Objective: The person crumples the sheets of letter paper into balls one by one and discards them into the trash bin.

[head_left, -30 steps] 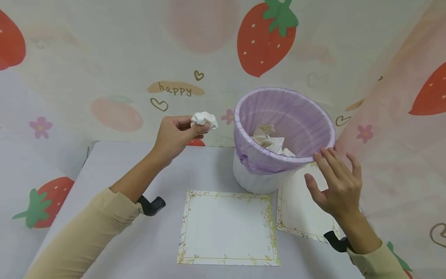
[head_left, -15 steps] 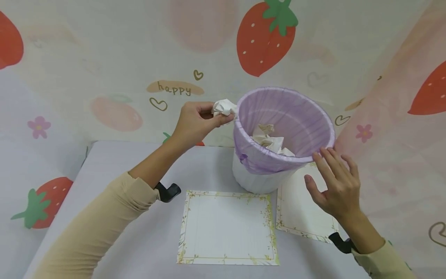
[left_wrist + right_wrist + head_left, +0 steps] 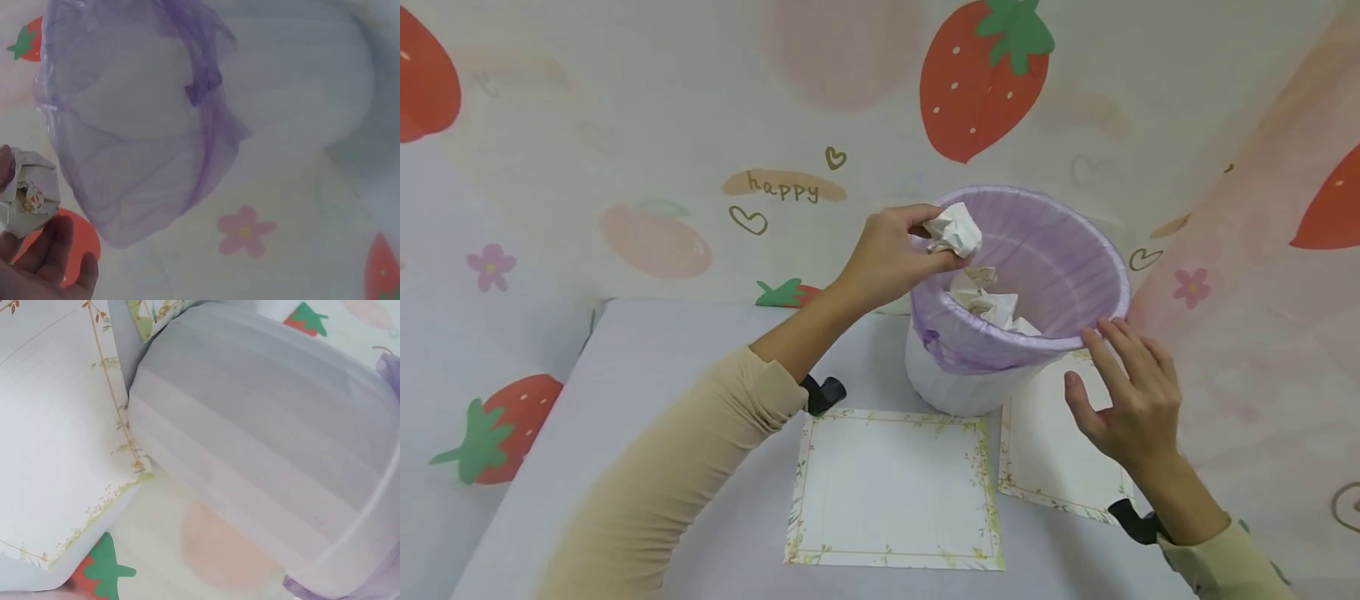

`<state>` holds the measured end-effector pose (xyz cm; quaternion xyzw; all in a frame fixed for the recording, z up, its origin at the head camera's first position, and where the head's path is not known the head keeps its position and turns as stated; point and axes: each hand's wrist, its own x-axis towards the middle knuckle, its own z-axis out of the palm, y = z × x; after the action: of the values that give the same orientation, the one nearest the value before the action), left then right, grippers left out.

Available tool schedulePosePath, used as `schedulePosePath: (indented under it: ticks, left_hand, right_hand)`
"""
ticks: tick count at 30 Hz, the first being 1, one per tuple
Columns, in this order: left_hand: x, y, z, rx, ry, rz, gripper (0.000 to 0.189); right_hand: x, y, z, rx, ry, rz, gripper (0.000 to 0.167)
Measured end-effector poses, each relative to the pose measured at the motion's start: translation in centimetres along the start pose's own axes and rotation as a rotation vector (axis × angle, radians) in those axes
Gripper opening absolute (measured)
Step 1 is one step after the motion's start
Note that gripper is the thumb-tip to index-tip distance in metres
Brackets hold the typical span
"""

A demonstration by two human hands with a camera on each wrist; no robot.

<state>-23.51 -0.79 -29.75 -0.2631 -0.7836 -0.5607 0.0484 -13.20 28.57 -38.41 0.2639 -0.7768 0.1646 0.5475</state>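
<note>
In the head view my left hand (image 3: 895, 257) pinches a crumpled paper ball (image 3: 955, 230) between thumb and fingers, over the left rim of a white trash can (image 3: 955, 387). The left wrist view shows a printed patch on that paper ball (image 3: 30, 192). A purple trash bag (image 3: 1052, 250) lines the can and folds down over its rim. Several crumpled papers (image 3: 996, 308) lie inside. My right hand (image 3: 1135, 396) has its fingers extended, fingertips at the right front rim. The right wrist view shows the can's ribbed side (image 3: 250, 425) but no hand.
A bordered sheet of paper (image 3: 895, 492) lies flat on the white table (image 3: 700, 333) in front of the can. Another bordered sheet (image 3: 1052, 442) lies to its right, partly behind the can and right arm. A strawberry-print cloth (image 3: 662, 100) hangs behind.
My left hand has carried the paper ball rightward and slightly up, from left of the can to over its rim. The right hand has stayed at the rim.
</note>
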Motion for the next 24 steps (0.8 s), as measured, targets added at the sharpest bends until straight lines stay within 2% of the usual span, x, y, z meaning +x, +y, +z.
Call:
schedulePosePath:
  ticks: [4, 7, 13, 17, 20, 24]
  left_hand:
    - [0.6, 0.1, 1.6, 0.041, -0.03, -0.002, 0.045]
    - [0.8, 0.3, 2.5, 0.097, -0.058, -0.01, 0.056]
    - [0.7, 0.7, 2.9, 0.275, -0.117, -0.044, 0.086]
    - [0.5, 0.7, 2.5, 0.243, -0.15, -0.08, 0.086]
    - [0.3, 0.5, 2.2, 0.185, -0.164, -0.085, 0.082]
    - [0.1, 0.1, 1.9, 0.157, -0.18, -0.078, 0.08]
  right_hand:
    - [0.2, 0.0, 0.0, -0.01, 0.023, 0.011, 0.043]
    - [0.3, -0.1, 0.1, -0.008, 0.039, 0.02, 0.042]
    - [0.4, -0.3, 0.4, -0.009, 0.044, 0.031, 0.04]
    - [0.4, -0.3, 0.5, -0.009, 0.046, 0.039, 0.04]
    - [0.3, -0.3, 0.5, -0.012, 0.054, 0.044, 0.039]
    - [0.3, -0.3, 0.6, -0.015, 0.062, 0.045, 0.04]
